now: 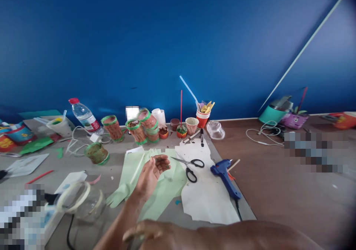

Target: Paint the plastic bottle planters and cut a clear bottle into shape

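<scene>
My left hand (151, 174) hovers over pale green paper sheets (167, 194), palm turned inward, with loosely bent fingers and nothing in them. Dark smudges mark its fingertips. Black-handled scissors (189, 163) lie to its right, blades half apart, on a torn-edged white sheet (205, 194). My right hand (155, 233) is very close to the camera at the bottom edge, its forearm coming in from the right. One of its digits points left near my left forearm; the other fingers are hidden. A blue glue gun (228, 179) rests on the white sheet's right side.
Brown-and-green painted cups (112, 127) stand near the blue wall, beside a water bottle (86, 116) and small paint pots (181, 131). A clear jar (89, 205) and a power strip (51, 220) are at lower left. Cables (267, 133) lie at right.
</scene>
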A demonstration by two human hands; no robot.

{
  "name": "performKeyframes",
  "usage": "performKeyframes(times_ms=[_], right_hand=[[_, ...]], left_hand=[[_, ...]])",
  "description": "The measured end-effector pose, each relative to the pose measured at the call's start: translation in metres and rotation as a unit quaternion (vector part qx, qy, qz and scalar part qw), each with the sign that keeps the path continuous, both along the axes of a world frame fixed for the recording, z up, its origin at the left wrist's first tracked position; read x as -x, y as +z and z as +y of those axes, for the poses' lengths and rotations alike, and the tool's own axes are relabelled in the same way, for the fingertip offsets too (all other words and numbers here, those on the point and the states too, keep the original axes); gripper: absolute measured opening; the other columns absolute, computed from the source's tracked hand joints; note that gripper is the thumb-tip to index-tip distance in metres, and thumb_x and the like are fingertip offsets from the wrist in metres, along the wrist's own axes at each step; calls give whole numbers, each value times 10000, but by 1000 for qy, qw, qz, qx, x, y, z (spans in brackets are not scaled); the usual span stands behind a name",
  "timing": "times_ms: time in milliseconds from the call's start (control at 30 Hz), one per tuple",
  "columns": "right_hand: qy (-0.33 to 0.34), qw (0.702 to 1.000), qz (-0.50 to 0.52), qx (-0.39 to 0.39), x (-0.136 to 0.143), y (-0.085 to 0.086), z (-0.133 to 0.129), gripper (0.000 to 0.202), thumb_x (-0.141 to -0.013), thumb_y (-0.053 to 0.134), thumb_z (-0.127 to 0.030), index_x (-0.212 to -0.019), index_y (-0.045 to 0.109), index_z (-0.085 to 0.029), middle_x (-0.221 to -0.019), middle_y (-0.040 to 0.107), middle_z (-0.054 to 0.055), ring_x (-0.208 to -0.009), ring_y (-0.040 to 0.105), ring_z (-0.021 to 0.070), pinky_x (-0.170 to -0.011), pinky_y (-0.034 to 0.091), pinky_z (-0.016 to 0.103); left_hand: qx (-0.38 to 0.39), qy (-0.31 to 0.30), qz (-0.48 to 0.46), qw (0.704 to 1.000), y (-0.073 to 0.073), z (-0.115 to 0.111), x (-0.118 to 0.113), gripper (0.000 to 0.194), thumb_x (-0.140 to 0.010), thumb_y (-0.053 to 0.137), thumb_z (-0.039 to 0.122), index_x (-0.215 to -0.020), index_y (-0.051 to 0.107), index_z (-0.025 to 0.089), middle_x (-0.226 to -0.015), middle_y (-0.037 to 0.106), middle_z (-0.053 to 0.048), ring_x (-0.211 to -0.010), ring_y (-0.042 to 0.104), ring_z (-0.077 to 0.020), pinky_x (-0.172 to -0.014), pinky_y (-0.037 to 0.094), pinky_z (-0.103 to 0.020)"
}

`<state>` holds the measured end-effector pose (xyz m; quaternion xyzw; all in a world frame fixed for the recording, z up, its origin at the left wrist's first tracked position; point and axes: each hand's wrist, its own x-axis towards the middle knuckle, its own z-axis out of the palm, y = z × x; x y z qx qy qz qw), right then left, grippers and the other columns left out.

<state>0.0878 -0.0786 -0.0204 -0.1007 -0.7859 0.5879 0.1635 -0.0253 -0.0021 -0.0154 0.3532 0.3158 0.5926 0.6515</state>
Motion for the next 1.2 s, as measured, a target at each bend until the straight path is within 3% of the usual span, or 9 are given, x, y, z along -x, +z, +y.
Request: performKeyframes(times_ms=[133,233,400,567,667,800,1000,1100,1200], right_hand=[[-1,987,-34,-160,-11,12,10,396,-883,540,-234,-1277,516,-206,-1490,321,144,-1193,525,227,-948,446,305],[51,956,-35,-287,-20,27,16,219,-904,496,-246,-1071,617,-173,-1359,489,148,-1232,492,247,-1004,401,340],[150,924,-12,-351,-22,23,23,118,-835,541,-141,-736,567,-199,-938,708,38,-956,650,139,-936,426,231],[179,912,-40,-368,-22,29,23,139,-869,524,-213,-966,606,-157,-1148,678,96,-1088,617,161,-894,449,210],[73,920,-97,-371,-32,52,21,475,-887,516,-289,-1305,454,-72,-1176,655,153,-1077,619,223,-905,466,281],[-138,896,-119,-406,-65,69,35,514,-844,586,-387,-1286,507,-137,-1224,606,161,-1118,572,279,-950,459,393],[-502,696,-331,-393,-163,44,116,559,-809,567,-187,-1356,454,-187,-1390,428,177,-1262,440,352,-1017,388,506],[-551,623,-444,-332,-204,26,148,688,-792,607,-246,-1423,353,-140,-1454,307,241,-1271,424,408,-987,397,512],[-549,606,-485,-308,-219,13,161,702,-817,587,-305,-1444,313,-148,-1484,269,237,-1233,479,392,-967,416,478]], left_hand=[[1,0,2,1000,-1,1,0,474,-754,665,558,-912,718,115,-856,702,-105,-842,633,-213,-796,521,-360],[-3,-3,7,1000,-2,1,0,458,-774,649,549,-927,716,122,-865,702,-104,-851,635,-214,-802,520,-358],[-4,-7,10,1000,-6,1,1,434,-805,620,532,-943,710,130,-886,703,-108,-863,639,-219,-817,514,-366],[6,-8,11,1000,-6,2,1,452,-781,642,541,-942,710,125,-881,704,-109,-865,635,-216,-816,515,-353],[14,-6,6,1000,-5,2,1,468,-759,661,552,-940,711,123,-883,702,-106,-864,632,-213,-817,516,-352],[11,4,12,1000,-6,3,1,467,-757,662,556,-929,713,126,-874,700,-102,-858,634,-209,-832,513,-361],[3,8,23,1000,-5,4,-1,411,-768,677,507,-905,722,122,-837,700,-102,-814,638,-210,-813,523,-384],[1,4,27,1000,-5,4,-2,396,-775,676,493,-915,723,126,-848,703,-100,-814,640,-205,-808,528,-374],[2,4,34,999,-4,3,-2,407,-762,687,499,-925,722,128,-860,708,-104,-823,646,-213,-819,529,-384]])
